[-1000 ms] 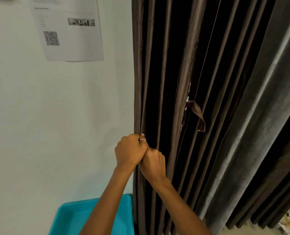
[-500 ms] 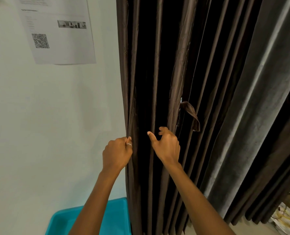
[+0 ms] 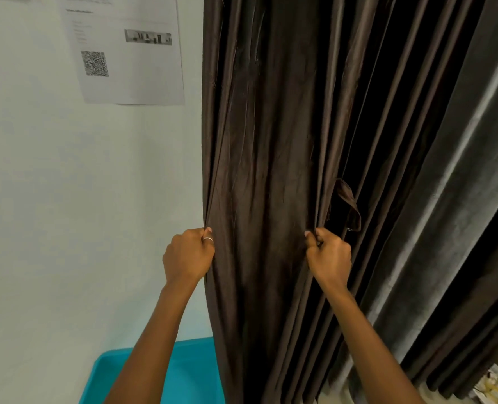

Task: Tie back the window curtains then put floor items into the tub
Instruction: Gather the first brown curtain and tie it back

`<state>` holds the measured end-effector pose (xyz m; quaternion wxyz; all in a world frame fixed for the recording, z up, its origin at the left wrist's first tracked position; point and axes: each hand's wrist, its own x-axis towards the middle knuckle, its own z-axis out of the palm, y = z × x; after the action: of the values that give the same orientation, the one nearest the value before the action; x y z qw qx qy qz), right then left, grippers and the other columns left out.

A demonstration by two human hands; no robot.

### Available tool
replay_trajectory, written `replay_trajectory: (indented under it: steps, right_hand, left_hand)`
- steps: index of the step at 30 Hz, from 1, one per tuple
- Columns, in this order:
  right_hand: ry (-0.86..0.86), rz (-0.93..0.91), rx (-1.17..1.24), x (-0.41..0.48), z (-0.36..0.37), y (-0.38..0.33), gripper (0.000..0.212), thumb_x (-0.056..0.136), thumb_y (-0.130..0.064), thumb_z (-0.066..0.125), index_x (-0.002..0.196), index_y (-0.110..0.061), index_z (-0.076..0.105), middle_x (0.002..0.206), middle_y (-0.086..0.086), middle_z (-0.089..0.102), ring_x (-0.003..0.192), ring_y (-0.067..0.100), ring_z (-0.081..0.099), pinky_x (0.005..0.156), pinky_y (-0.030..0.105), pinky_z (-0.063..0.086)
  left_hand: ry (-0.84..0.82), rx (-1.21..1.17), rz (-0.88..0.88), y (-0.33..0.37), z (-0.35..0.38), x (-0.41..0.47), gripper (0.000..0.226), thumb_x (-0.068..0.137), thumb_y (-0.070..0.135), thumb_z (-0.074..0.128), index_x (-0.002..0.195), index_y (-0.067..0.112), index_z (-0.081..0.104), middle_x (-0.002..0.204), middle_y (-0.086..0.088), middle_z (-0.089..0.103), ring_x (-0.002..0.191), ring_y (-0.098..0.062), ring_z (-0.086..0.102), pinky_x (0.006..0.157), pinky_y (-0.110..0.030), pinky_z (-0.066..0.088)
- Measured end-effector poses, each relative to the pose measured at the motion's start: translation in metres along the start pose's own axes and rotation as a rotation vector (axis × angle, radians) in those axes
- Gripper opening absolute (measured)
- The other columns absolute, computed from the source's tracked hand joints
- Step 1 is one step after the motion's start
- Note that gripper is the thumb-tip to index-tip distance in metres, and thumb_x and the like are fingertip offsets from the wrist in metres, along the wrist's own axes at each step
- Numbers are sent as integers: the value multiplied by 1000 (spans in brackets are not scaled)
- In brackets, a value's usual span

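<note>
White wall (image 3: 67,199) fills the left of the head view, with a printed paper sheet (image 3: 142,77) stuck up high and a QR code (image 3: 94,63) on it. Dark brown curtain (image 3: 265,141) hangs just right of the sheet in long vertical folds. A greyer curtain panel (image 3: 446,199) runs further right, slanted in this wide lens. My left hand (image 3: 188,256) is fisted on the brown curtain's left edge, fingers curled round the cloth, with a ring (image 3: 208,239) on one finger. My right hand (image 3: 329,258) is level with it and well apart, thumb and curled fingers pinching a fold further right. The cloth between my two hands is pulled out fairly flat. A small fabric strap (image 3: 348,205) of the same brown dangles just above my right hand, not touching it. The teal tub (image 3: 189,371) sits low against the wall under my left forearm, its right side hidden behind the curtain's lower part. Pale clutter (image 3: 495,383) shows in the bottom right corner, too blurred to tell what it is.
</note>
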<state>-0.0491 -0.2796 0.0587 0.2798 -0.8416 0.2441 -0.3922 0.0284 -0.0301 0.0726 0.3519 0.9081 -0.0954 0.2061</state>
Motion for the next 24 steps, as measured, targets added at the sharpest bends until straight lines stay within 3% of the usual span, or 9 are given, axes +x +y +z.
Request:
replay_trajectory:
  steps: [5,8,13,18,21,24]
  right_hand:
    - [-48,-178,46,-28,8,-17,36,99,-25,61,65,-21,49,53,-9,48,43,6,48,40,23,38]
    - [-60,-230,38,-41,19,-28,32,99,-26,60,69,-18,51,60,-9,51,49,7,52,43,26,43]
    - [-87,-280,40,-53,29,-45,24,98,-19,59,74,-14,57,67,-4,56,52,12,52,46,27,37]
    - [-78,-323,19,-60,35,-50,11,97,-22,62,94,-15,70,77,0,64,59,16,62,48,28,49]
    - [-67,-352,-26,-65,39,-51,10,92,-19,69,101,-14,72,79,1,65,58,16,64,48,23,46]
    - [-66,-372,-29,-66,44,-51,8,90,-13,71,97,-10,71,78,3,67,54,15,64,46,22,49]
  left_hand:
    - [-85,-49,46,26,15,-13,50,103,38,44,57,19,48,56,-2,57,55,-23,59,61,-34,55]
    - [-125,-80,79,44,25,-22,51,102,38,44,55,20,43,56,-1,55,56,-24,58,58,-33,49]
    - [-210,-205,88,62,35,-28,49,101,35,47,54,21,47,53,4,53,52,-17,54,51,-28,37]
    - [-300,-378,107,51,37,-27,48,104,37,45,64,15,61,58,0,62,54,-15,58,57,-34,50]
    - [-371,-383,66,51,29,-25,52,103,46,41,74,12,68,70,-4,70,67,-17,68,73,-41,59]
    - [-398,-295,20,66,19,-23,68,94,69,37,60,13,58,59,0,63,58,-14,62,64,-30,53]
